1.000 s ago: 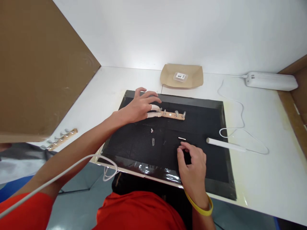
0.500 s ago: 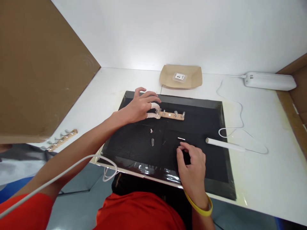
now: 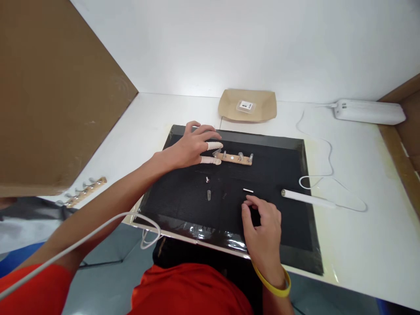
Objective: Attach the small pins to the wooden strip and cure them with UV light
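My left hand (image 3: pixel 193 146) reaches over the black mat, with white finger cots on thumb and index finger. Those two fingertips are apart, on either side of the left end of a short wooden strip (image 3: pixel 234 158). Several clear nail tips (image 3: pixel 240 156) stand on the strip, and one at its left end (image 3: pixel 216 153) leans between my fingers. My right hand (image 3: pixel 264 223) rests low on the mat, fingers curled and thumb tip close to the index tip, nothing visible in it. Just beyond it lies a small white stick (image 3: pixel 248 190). A small metal peg (image 3: pixel 207 179) and a loose nail tip (image 3: pixel 209 195) lie nearer me.
A white pen-shaped tool (image 3: pixel 306 197) with a cord lies at the mat's right. Behind the black mat (image 3: pixel 262 139) sits a cardboard tray (image 3: pixel 229 111) holding a clear box (image 3: pixel 246 106). A white power unit (image 3: pixel 369 111) and another strip with nail tips (image 3: pixel 87 191) flank it.
My left thumb and index finger have spread apart, letting go of the nail tip at the strip's left end. My right hand has stayed still.
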`<state>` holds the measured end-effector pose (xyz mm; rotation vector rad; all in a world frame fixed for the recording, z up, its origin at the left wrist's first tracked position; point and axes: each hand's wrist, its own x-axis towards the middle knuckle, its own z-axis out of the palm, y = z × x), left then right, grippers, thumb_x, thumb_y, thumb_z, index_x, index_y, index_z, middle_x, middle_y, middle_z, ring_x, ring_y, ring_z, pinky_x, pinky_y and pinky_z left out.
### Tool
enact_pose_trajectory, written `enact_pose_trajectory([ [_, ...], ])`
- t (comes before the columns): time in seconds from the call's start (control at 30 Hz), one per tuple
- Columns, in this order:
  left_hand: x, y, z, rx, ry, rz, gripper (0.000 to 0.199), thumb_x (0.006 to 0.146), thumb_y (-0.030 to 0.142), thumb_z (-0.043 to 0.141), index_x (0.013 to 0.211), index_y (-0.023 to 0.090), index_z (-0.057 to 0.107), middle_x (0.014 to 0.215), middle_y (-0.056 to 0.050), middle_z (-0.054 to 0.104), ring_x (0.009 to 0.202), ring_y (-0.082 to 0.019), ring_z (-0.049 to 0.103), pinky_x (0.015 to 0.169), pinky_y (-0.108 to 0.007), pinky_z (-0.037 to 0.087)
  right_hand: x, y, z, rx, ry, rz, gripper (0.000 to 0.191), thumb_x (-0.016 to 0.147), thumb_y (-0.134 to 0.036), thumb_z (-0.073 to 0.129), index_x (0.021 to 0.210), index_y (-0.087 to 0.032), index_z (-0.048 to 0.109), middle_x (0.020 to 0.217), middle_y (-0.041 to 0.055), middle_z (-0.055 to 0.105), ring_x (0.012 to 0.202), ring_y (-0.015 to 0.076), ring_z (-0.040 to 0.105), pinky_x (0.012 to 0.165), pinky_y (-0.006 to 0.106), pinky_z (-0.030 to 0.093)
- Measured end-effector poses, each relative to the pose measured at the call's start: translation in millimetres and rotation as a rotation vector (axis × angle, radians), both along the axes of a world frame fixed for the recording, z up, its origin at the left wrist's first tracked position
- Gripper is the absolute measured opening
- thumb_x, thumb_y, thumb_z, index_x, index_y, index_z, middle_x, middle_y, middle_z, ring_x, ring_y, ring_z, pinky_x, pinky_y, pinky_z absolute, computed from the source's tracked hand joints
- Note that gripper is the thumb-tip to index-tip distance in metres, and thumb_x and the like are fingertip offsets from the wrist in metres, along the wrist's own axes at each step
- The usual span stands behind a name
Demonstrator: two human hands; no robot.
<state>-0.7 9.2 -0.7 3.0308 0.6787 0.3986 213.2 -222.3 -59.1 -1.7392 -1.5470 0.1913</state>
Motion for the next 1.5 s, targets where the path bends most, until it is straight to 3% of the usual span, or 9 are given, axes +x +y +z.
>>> enact_pose_trajectory([
  [0.17,-1,3,4.8,-0.054,0.064,0.017,0.035,0.094,0.04,0.074,0.127,0.027,0.071,0.145,-0.014,0.065,0.138,-0.039,0.05,0.105,-0.053,0.03,0,0,1.7,-0.003,-0.007,0.005,0.014,0.103,-0.027,0.057,0.109,-0.019,0.067,0.093,0.003,0.075,0.086,0.0195,0.063,0.085,0.033,0.042],
  [0.3,-10,2,12.7,-0.144,0.061,0.069,0.052,0.088,0.056,0.079,0.13,0.027,0.07,0.15,-0.014,0.06,0.141,-0.04,0.046,0.109,-0.055,0.029,0,0,2.2,0.0,-0.007,0.005,0.015,0.103,-0.028,0.057,0.108,-0.019,0.068,0.092,0.0033,0.075,0.086,0.0196,0.063,0.084,0.033,0.042],
  [0.4,-25,-11,21.4,-0.264,0.031,0.165,0.068,0.085,0.072,0.074,0.135,0.027,0.067,0.149,-0.013,0.06,0.142,-0.041,0.044,0.113,-0.057,0.027,0,0,1.9,-0.007,-0.001,0.008,0.016,0.103,-0.028,0.057,0.108,-0.018,0.068,0.092,0.0034,0.075,0.086,0.0198,0.063,0.084,0.033,0.042],
  [0.5,-43,-37,24.1,-0.369,-0.024,0.256,0.066,0.086,0.076,0.068,0.132,0.029,0.068,0.148,-0.01,0.061,0.141,-0.038,0.045,0.118,-0.059,0.024,1,0,0.9,-0.009,0.004,0.006,0.017,0.103,-0.029,0.057,0.109,-0.018,0.068,0.093,0.0038,0.075,0.086,0.0199,0.063,0.084,0.034,0.042],
  [0.6,-55,-69,11.7,-0.412,-0.067,0.315,0.053,0.092,0.067,0.069,0.129,0.03,0.068,0.149,-0.008,0.061,0.143,-0.035,0.046,0.118,-0.057,0.025,1,0,-0.5,0.005,-0.007,0.004,0.017,0.103,-0.03,0.057,0.109,-0.018,0.068,0.094,0.0045,0.075,0.086,0.0202,0.063,0.085,0.034,0.043],
  [0.7,-57,-92,-11.5,-0.393,-0.096,0.352,0.049,0.089,0.061,0.076,0.125,0.028,0.07,0.148,-0.009,0.062,0.143,-0.036,0.046,0.118,-0.057,0.026,1,0,-1.9,0.005,-0.019,0.004,0.018,0.104,-0.031,0.057,0.109,-0.019,0.068,0.093,0.0041,0.075,0.086,0.0203,0.063,0.084,0.034,0.043],
  [0.87,-43,-103,-37.2,-0.339,-0.18,0.386,0.032,0.091,0.048,0.079,0.116,0.028,0.074,0.143,-0.008,0.067,0.143,-0.033,0.049,0.116,-0.053,0.028,2,-1,-3.0,-0.001,-0.043,0.004,0.02,0.105,-0.034,0.056,0.111,-0.019,0.068,0.091,0.004,0.074,0.085,0.021,0.063,0.085,0.034,0.043],
  [1.27,-20,-96,-37.8,-0.341,-0.301,0.358,0.013,0.088,0.038,0.084,0.09,0.026,0.079,0.129,-0.003,0.075,0.135,-0.028,0.057,0.111,-0.048,0.028,2,-1,-2.2,-0.016,-0.061,-0.003,0.022,0.105,-0.034,0.056,0.109,-0.018,0.069,0.091,0.0042,0.075,0.085,0.0207,0.063,0.084,0.033,0.044],
  [1.5,-18,-96,-36.1,-0.365,-0.266,0.372,0.017,0.094,0.041,0.077,0.088,0.026,0.079,0.129,-0.005,0.076,0.135,-0.029,0.057,0.112,-0.053,0.028,2,-1,-0.4,-0.024,-0.047,0.001,0.02,0.104,-0.034,0.056,0.11,-0.019,0.069,0.091,0.0041,0.075,0.085,0.0208,0.063,0.085,0.034,0.044],
])
